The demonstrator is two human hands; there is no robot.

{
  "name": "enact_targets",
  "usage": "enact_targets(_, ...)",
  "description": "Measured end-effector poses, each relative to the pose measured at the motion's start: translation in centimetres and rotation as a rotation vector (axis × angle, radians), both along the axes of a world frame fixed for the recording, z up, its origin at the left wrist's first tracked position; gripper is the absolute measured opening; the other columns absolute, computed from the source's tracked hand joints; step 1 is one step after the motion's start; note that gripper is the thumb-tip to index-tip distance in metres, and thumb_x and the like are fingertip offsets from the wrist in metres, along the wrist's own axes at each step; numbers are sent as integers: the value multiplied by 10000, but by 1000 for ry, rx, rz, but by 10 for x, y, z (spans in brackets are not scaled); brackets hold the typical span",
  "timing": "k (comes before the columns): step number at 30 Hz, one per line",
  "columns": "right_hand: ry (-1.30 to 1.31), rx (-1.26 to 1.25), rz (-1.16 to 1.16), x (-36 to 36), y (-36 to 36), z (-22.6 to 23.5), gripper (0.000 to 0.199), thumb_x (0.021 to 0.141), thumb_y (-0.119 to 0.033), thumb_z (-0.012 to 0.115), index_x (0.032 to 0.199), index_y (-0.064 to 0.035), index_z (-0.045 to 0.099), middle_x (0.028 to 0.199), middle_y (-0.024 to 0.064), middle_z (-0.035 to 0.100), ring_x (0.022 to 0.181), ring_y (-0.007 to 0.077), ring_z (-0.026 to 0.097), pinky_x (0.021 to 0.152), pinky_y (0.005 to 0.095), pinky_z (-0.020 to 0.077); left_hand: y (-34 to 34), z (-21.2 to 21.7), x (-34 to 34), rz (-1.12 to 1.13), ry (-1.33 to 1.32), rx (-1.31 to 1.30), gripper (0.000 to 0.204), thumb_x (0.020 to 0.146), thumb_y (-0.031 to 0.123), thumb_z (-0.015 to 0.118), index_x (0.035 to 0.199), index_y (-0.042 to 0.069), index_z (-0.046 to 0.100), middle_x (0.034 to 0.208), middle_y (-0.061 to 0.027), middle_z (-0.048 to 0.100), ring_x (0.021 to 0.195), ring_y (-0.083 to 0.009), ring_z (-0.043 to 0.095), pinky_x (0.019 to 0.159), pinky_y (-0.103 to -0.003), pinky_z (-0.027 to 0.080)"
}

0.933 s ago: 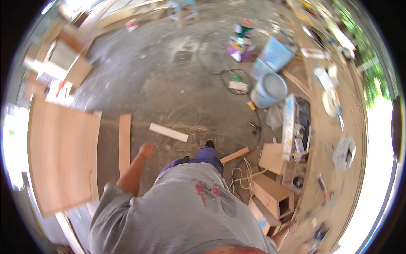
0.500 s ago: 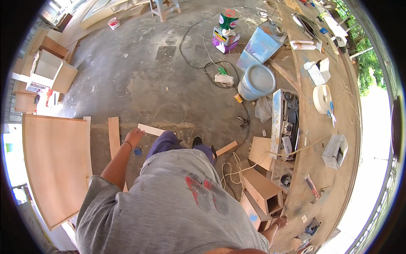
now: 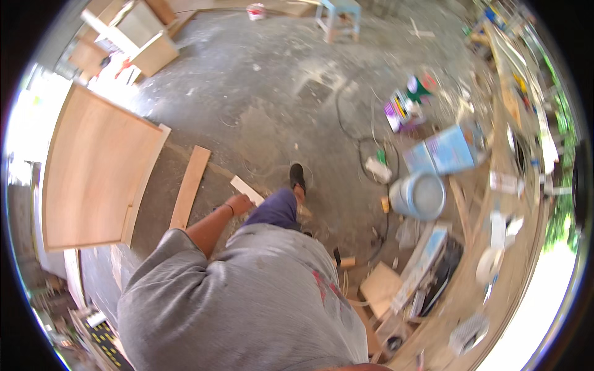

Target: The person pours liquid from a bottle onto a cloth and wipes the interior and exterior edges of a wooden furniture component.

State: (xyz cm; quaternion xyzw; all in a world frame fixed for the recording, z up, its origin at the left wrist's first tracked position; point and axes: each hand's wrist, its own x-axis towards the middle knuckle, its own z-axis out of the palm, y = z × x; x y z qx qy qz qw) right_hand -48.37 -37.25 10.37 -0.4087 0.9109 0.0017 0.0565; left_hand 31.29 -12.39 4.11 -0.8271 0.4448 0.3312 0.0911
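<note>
My left hand (image 3: 237,204), a dark band at its wrist, is closed at the edge of a narrow pale strip of wood (image 3: 246,189). The strip slants in front of my purple-trousered thigh, its lower end against the leg; my fingers are partly hidden. A longer brown wooden strip (image 3: 190,187) lies on the floor to the left of that hand. My right hand is out of sight behind my grey shirt. A short wooden piece with a dark end (image 3: 345,262) shows at my right side.
A large wooden panel (image 3: 99,176) stands at left. To the right are a lidded bucket (image 3: 419,196), a blue box (image 3: 442,151), paint cans (image 3: 405,106) and a long workbench (image 3: 427,343). A dark cable (image 3: 342,117) winds over the floor. A stool (image 3: 338,15) stands far ahead.
The view has turned to the right, and one foot has stepped forward. My left hand still has the pale strip beside it. My right hand, earlier at the workbench edge, has gone out of view.
</note>
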Motion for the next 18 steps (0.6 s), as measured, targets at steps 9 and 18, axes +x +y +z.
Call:
enact_targets(9, -497, 309, 1008, 427, -206, -88, 137, 725, -89, 582, 812, 14, 603, 803, 164, 609, 747, 312, 552, 714, 416, 455, -57, 15, 84, 808, 240, -122, 465, 846, 478, 535, 1002, 63, 675, 1040, -193, 671, 987, -369, 625, 865, -440, 482)
enact_targets(18, -829, 72, 1217, 802, -406, -60, 144, 674, -63, 586, 768, 43, 563, 743, 148, 579, 678, 276, 503, 682, 400, 435, -186, 151, 263, 1230, 477, -808, 503, 900, 433, 576, 1178, 15, 597, 1173, -173, 633, 1111, -283, 586, 957, -376, 440)
